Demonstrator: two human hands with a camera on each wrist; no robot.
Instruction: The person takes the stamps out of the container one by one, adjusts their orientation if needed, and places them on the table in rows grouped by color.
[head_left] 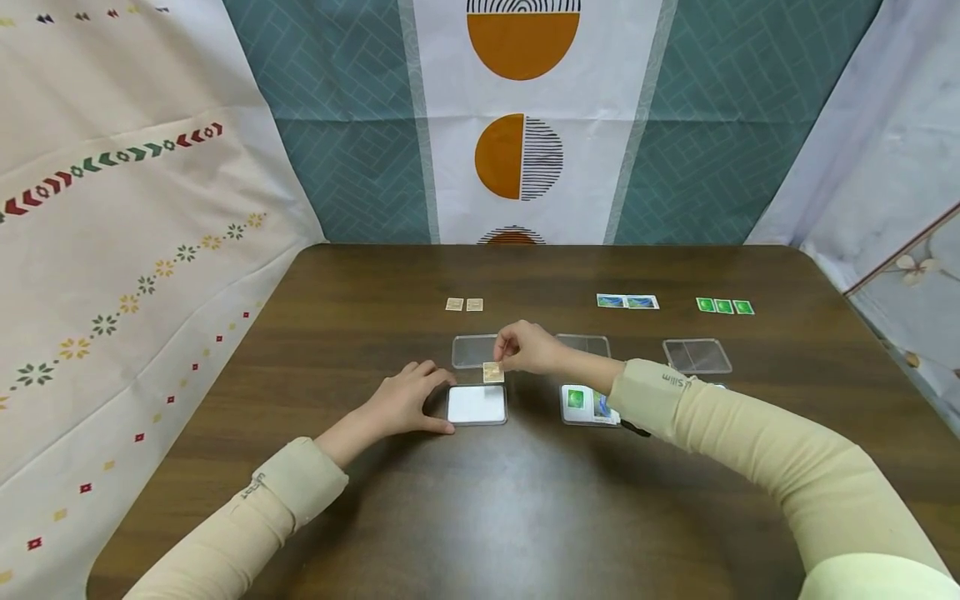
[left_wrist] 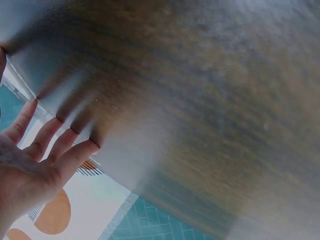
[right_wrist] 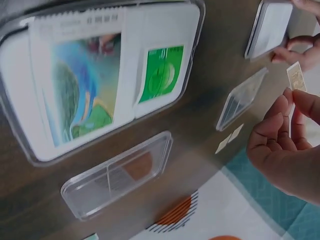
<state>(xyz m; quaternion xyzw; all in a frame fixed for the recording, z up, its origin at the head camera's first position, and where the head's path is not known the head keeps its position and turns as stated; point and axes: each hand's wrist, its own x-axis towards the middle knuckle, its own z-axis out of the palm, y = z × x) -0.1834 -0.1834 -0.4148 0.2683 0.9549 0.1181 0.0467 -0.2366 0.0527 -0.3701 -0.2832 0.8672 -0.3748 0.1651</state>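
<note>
My right hand (head_left: 528, 347) pinches a small beige stamp (head_left: 492, 372) by its edge between thumb and fingertip. The stamp hangs just beyond the upper right part of a shallow clear case (head_left: 477, 423) with a plain white insert (head_left: 477, 404). In the right wrist view the stamp (right_wrist: 296, 76) shows a darker printed picture. My left hand (head_left: 405, 400) lies at the left side of that case, fingers spread, thumb near its front corner. Under my right forearm is a second case (head_left: 567, 421) holding a green stamp (head_left: 575, 399) and a blue landscape stamp (head_left: 602, 406).
Clear lids (head_left: 468, 353) lie in a row behind the cases, the rightmost lid (head_left: 697, 357) farther out. Farther back are two beige stamps (head_left: 454, 304), two joined blue stamps (head_left: 627, 302) and a strip of three green stamps (head_left: 723, 307). A patterned curtain (head_left: 345, 125) hangs behind the table.
</note>
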